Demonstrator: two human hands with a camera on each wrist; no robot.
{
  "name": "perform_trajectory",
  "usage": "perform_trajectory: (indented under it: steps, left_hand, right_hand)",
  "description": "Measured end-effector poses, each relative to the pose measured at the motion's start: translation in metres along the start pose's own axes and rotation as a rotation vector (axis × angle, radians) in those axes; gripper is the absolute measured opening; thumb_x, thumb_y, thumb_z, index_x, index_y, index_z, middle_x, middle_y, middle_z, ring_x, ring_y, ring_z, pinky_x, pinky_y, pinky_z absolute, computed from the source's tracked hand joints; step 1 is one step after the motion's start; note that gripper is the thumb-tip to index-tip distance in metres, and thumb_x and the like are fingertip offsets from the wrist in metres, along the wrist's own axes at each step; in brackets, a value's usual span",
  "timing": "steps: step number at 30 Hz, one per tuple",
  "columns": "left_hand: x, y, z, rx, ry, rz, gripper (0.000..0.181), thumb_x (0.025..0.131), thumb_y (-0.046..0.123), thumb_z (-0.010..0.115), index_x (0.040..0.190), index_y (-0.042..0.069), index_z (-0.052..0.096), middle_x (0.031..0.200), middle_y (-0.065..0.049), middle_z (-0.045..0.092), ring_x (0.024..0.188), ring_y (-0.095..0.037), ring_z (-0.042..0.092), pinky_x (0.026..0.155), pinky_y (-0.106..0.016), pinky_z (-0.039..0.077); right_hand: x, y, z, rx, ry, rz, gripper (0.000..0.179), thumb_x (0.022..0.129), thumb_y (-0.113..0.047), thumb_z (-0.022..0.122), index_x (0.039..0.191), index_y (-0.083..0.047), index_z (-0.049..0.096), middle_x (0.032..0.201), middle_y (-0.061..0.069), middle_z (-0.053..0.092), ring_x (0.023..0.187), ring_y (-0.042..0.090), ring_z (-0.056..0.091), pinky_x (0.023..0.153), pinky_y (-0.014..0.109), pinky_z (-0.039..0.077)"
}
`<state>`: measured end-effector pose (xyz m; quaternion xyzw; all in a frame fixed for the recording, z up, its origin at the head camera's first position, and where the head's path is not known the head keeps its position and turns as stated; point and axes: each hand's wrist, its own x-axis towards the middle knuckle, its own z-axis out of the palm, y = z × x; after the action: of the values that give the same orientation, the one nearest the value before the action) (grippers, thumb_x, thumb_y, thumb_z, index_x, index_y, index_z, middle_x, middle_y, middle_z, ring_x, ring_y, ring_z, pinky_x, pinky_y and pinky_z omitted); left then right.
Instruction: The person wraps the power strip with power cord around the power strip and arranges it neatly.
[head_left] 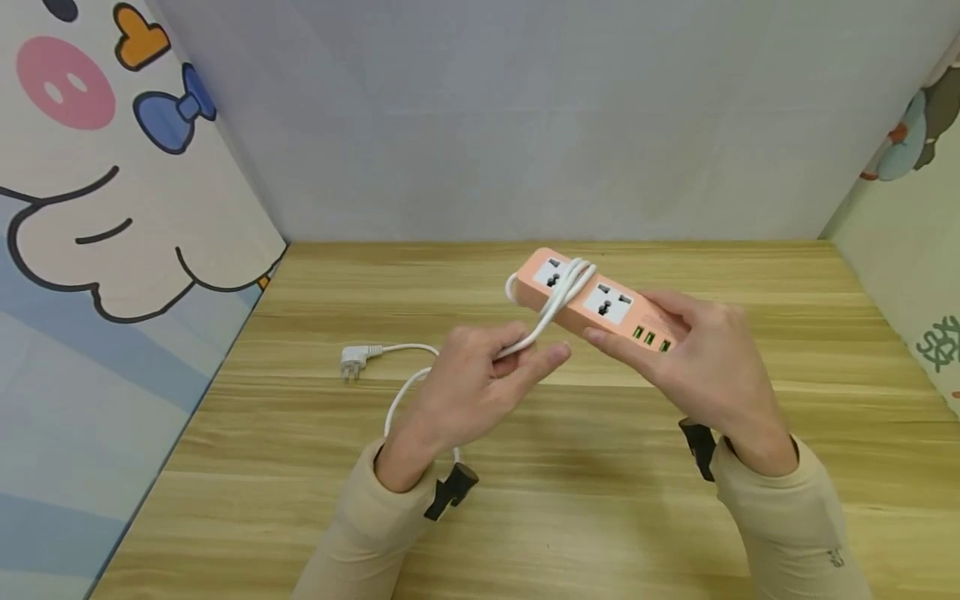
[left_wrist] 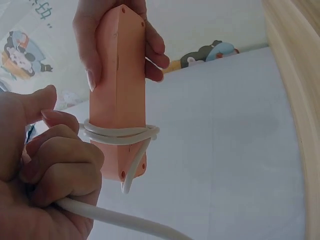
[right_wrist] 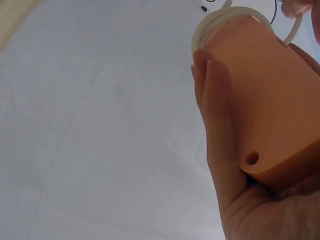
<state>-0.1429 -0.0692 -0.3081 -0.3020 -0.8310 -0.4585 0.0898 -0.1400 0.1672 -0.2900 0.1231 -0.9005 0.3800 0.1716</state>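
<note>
pinched power strip (head_left: 609, 310) in right hand (head_left: 705, 360), curled fingers of left hand (head_left: 468, 387) round cord (head_left: 542, 325); risked shedding loops (head_left: 572, 282) leftward through slack.

The power strip (left_wrist: 116, 100) has a body of smooth, moulded-looking plastic with a matt to faintly satin finish; small dark scuffs mark one long edge. Its socket plates (head_left: 615, 311) appear to be smooth, hard plastic. The cord (left_wrist: 125, 220) shows a smooth, soft-looking plastic sheath with low sheen. The plug (head_left: 355, 353) is smooth plastic, its prongs (head_left: 350, 373) apparently metal. The counter (head_left: 600, 517) carries a smooth wood-grain surface with a slight sheen. The grey backdrop (head_left: 555, 125) is matt and faintly creased; whether cloth or paper cannot be determined. The sleeves (head_left: 783, 517) are matt cloth.
</note>
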Motion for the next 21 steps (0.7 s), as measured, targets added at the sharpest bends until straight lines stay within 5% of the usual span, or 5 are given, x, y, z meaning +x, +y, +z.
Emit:
perform_trajectory:
  steps: [13,21]
  left_hand:
    - [0.0011,0.0015,0.0008,-0.085,-0.006,-0.008,0.044,0.111,0.021,0.04,0.068,0.014,0.047,0.058,0.005,0.035,0.05,-0.006,0.028,0.05,-0.024,0.028]
    - [0.002,0.0028,0.0008,-0.107,-0.014,-0.027,0.046,0.111,0.023,0.04,0.066,0.013,0.047,0.058,0.005,0.036,0.051,-0.006,0.029,0.051,-0.024,0.027]
  right_hand:
    - [-0.0009,-0.0013,0.0027,0.036,0.116,-0.045,0.04,0.074,-0.03,0.092,0.107,-0.012,0.078,0.075,0.006,0.072,0.051,0.01,0.051,0.049,0.019,0.037]
    - [-0.0017,-0.0031,0.0028,0.053,0.175,-0.092,0.04,0.071,-0.023,0.094,0.105,-0.009,0.078,0.075,0.006,0.074,0.05,0.004,0.051,0.049,0.016,0.037]
